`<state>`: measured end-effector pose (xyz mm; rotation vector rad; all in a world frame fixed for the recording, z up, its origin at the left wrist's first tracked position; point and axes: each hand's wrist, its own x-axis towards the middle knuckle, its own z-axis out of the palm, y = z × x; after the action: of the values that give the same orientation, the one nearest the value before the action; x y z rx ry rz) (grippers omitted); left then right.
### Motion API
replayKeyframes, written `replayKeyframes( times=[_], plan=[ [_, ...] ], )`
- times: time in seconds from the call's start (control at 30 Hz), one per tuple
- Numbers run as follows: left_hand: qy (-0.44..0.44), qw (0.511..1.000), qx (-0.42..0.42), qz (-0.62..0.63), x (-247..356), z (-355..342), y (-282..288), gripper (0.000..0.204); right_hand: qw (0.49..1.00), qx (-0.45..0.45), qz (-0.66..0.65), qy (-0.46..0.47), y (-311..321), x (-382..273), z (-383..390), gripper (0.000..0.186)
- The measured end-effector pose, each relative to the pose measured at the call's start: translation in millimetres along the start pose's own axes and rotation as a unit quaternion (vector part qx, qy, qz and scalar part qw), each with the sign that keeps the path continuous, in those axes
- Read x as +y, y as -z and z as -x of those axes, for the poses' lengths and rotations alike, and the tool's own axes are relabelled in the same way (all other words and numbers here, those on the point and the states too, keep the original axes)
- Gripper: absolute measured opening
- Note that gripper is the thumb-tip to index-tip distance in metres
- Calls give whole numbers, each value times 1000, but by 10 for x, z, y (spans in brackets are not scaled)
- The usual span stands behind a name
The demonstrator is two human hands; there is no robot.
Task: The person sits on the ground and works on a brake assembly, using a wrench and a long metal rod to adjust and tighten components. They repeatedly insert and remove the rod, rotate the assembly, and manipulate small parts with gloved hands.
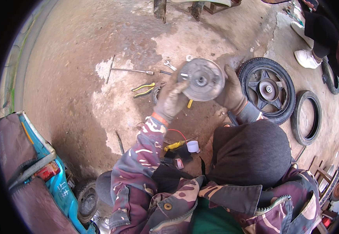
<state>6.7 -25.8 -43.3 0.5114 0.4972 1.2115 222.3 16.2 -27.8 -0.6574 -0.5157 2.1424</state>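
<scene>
A round grey metal brake plate (202, 79) with a hub hole in its middle is held up above the floor, slightly blurred. My left hand (171, 98), in a dirty work glove, grips its left edge. On the opposite edge, my gloved right hand (232, 89) closes around the rim, its fingers partly hidden behind the plate. Beneath the left hand, a curved part like a brake shoe (156, 96) shows on the ground. Close by lie pliers (143, 89) with yellow and black handles and a combination spanner (170, 65).
A T-handle socket wrench (132, 70) lies left of the pliers. To the right are a star-spoked wheel (261, 102) with its tyre and a loose tyre (296, 121). Another person's white shoe (307, 59) stands beyond. A white cup (193, 146) sits near me; a teal vehicle (62, 191) is at left.
</scene>
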Motion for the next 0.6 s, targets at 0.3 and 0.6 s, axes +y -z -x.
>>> replayKeyframes(
  times=[0.3,0.6],
  plan=[
    [16,733,36,-679,-300,53,-7,77,992,23,-103,-75,290,29,223,80],
    [15,748,142,-648,504,-82,1248,61,990,14,-126,-66,230,-161,208,78]
  ],
)
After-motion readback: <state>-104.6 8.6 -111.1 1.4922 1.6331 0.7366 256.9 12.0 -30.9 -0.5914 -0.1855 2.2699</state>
